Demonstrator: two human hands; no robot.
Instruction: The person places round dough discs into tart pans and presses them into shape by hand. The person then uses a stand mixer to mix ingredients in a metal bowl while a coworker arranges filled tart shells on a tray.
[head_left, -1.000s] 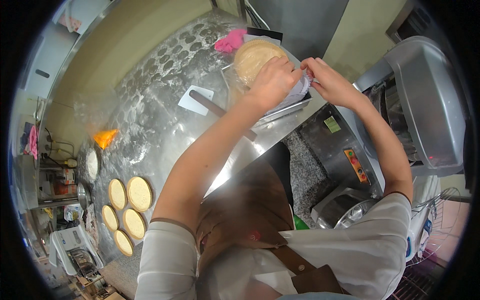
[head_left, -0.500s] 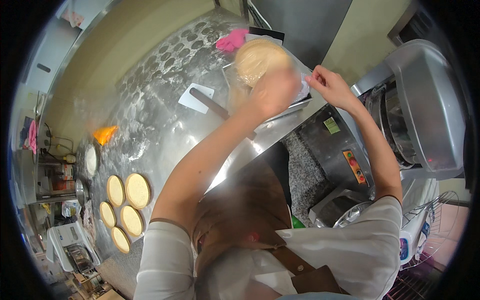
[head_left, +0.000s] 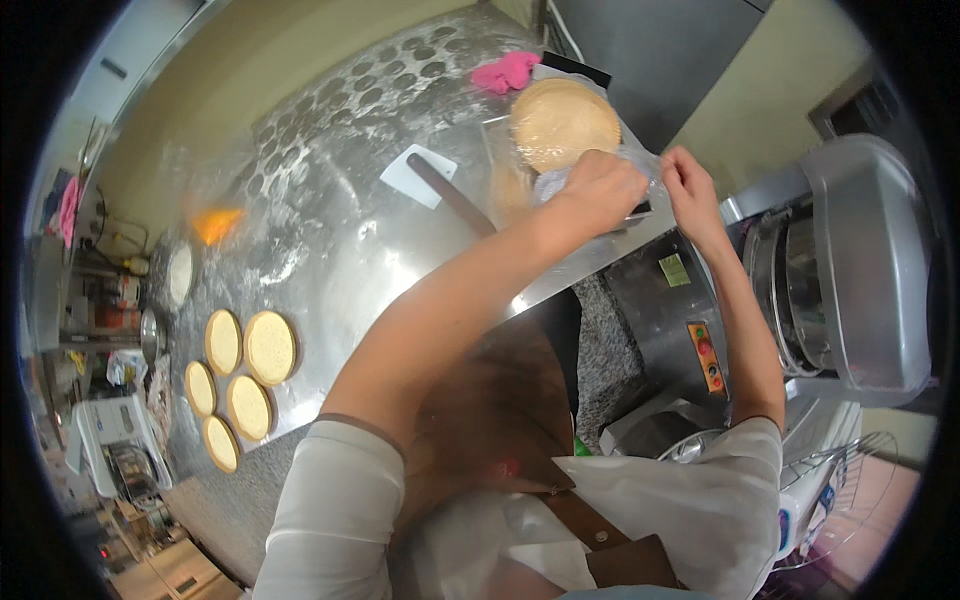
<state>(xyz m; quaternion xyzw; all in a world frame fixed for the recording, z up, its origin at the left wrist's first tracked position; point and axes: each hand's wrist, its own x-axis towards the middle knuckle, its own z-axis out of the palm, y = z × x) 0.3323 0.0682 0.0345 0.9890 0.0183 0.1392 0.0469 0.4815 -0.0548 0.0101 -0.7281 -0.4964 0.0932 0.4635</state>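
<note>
A large pale, round tart shell (head_left: 566,120) lies at the far right of the metal worktop, under a clear plastic bag (head_left: 648,166). Just on its near side is my left hand (head_left: 604,188), fingers closed on the gathered plastic. To the right, my right hand (head_left: 690,192) pinches the edge of the same plastic. Part of a dark tray shows beneath my left hand. Left of them, a dark-handled spatula (head_left: 440,187) rests across a white plastic scraper (head_left: 405,182).
Several filled tarts (head_left: 270,348) stand at the worktop's (head_left: 340,270) left end. An orange piece (head_left: 217,225) and a white-filled bowl (head_left: 180,275) are beyond them. A pink cloth (head_left: 507,72) lies behind the tart shell. A large grey machine (head_left: 870,270) stands at the right.
My left hand has come back from over the tart shell to its near side, leaving more of the shell visible. The right hand stays at the plastic's edge. The whole view has shifted slightly.
</note>
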